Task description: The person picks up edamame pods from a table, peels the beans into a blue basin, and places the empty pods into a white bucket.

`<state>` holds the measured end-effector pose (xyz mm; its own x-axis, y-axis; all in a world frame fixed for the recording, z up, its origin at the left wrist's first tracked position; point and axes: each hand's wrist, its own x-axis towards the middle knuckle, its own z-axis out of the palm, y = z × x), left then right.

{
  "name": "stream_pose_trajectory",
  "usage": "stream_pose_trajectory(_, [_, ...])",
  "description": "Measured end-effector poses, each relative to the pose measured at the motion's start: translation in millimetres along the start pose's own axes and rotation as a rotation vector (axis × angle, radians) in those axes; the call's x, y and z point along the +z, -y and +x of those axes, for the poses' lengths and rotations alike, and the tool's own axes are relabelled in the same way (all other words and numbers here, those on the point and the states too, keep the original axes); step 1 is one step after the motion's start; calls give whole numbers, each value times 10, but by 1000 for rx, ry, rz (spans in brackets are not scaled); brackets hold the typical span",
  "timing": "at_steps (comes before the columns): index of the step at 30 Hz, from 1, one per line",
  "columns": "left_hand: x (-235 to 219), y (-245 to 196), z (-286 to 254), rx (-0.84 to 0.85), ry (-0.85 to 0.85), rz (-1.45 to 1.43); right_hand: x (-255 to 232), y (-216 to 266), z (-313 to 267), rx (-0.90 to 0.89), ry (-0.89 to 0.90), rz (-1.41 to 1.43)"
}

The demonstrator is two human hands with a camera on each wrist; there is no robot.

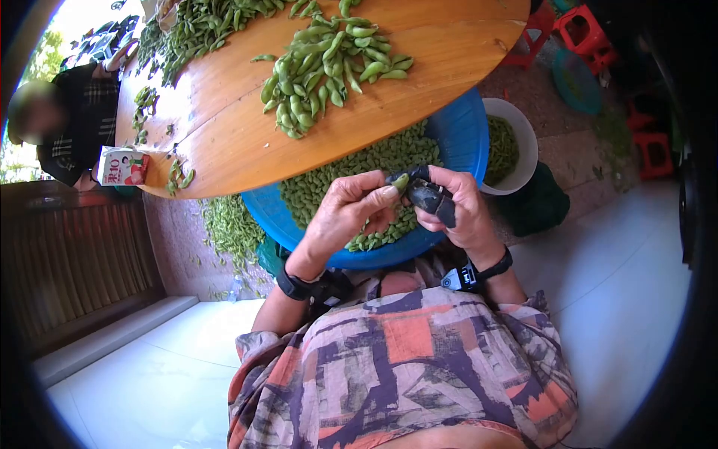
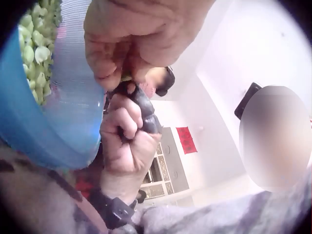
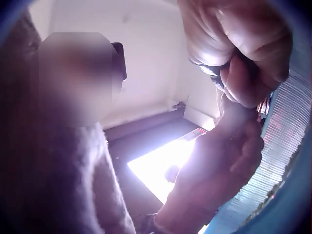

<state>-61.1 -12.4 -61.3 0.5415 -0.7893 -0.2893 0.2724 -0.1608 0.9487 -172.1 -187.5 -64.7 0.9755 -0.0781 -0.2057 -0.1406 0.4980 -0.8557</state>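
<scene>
My left hand (image 1: 348, 206) pinches a green soybean pod (image 1: 401, 182) between thumb and forefinger. At the pod's other end, my right hand (image 1: 465, 206) grips it with its black-covered thumb (image 1: 432, 200) and forefinger; its other fingers are curled. Both hands meet above a blue basin (image 1: 482, 138) of small green beans (image 1: 318, 187). In the left wrist view, the left fingers (image 2: 105, 63) mostly hide the pod beside the black finger covers (image 2: 144, 105). The right wrist view shows both hands close together, the pod hidden.
A wooden table (image 1: 224, 112) overhangs the basin and bears a heap of pods (image 1: 321, 71), more pods behind and a carton (image 1: 123, 166). Right of the basin stands a white bucket (image 1: 529, 142). Green husks (image 1: 228, 232) litter the floor. Another person (image 1: 78, 120) sits at left; red stools (image 1: 583, 34) stand far right.
</scene>
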Motion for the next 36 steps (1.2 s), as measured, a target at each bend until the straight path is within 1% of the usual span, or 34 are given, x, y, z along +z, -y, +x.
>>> stream_pose_trajectory(1, [-62,-20,-6,-82,83,-79,-29,-10,8,78,52,146])
stream_pose_trajectory(2, [-94,-30,-11,-162,165,-157,-57,-42,22,78,55,144])
stream_pose_trajectory(4, [-94,11,-14,-167,179,-196,-92,-106,51,89,91,170])
stream_pose_trajectory(5, [-48,33,-10,-147,127,-186,-58,-103,47,90,92,170])
stream_pose_trajectory(6, [-7,56,-11,-127,76,-177,6,-97,34,44,13,24])
stream_pose_trajectory(7, [17,74,-16,-127,75,-179,59,-90,26,-2,-66,-123])
stream_pose_trajectory(8, [36,86,-19,-116,47,-190,89,-81,27,-1,-66,-125])
stream_pose_trajectory(10, [54,103,-11,-103,19,-202,135,-70,34,-25,-126,-138])
stream_pose_trajectory(11, [57,112,-7,-96,10,-130,154,-76,37,-25,-124,-140])
stream_pose_trajectory(12, [65,118,-5,-89,1,-57,170,-88,40,-58,-157,-267])
stream_pose_trajectory(13, [113,89,-6,-93,-42,-44,178,-99,44,-92,-189,-392])
stream_pose_trajectory(14, [123,102,0,-93,-44,-44,166,-121,49,-91,-188,-392])
stream_pose_trajectory(16, [130,138,14,-75,-16,-286,123,-162,53,-130,-182,-441])
stream_pose_trajectory(17, [137,138,18,-74,-16,-287,119,-159,54,-130,-181,-442])
stream_pose_trajectory(19, [147,132,23,-143,-62,-381,117,-149,57,-72,-180,-421])
stream_pose_trajectory(20, [148,134,26,-142,-62,-380,128,-137,60,-74,-179,-422])
stream_pose_trajectory(22, [145,155,33,-122,-76,-357,162,-109,66,-154,-200,-532])
stream_pose_trajectory(23, [143,166,33,-120,-75,-355,168,-107,69,-157,-201,-532])
stream_pose_trajectory(25, [133,195,30,-59,-73,-295,176,-103,73,-261,-214,-664])
stream_pose_trajectory(29, [54,269,34,-40,-64,-232,179,-57,64,-249,-212,-668])
stream_pose_trajectory(31, [76,259,28,39,-225,-86,141,-53,65,-330,-257,-722])
stream_pose_trajectory(32, [66,231,13,41,-219,-83,111,-33,64,-334,-262,-722])
stream_pose_trajectory(34, [46,100,-40,444,-385,685,35,19,64,-398,-192,-882])
stream_pose_trajectory(35, [94,16,-54,517,-406,710,12,46,50,-396,-195,-880])
stream_pose_trajectory(36, [122,-40,-54,515,-405,710,-3,77,37,-345,-122,-934])
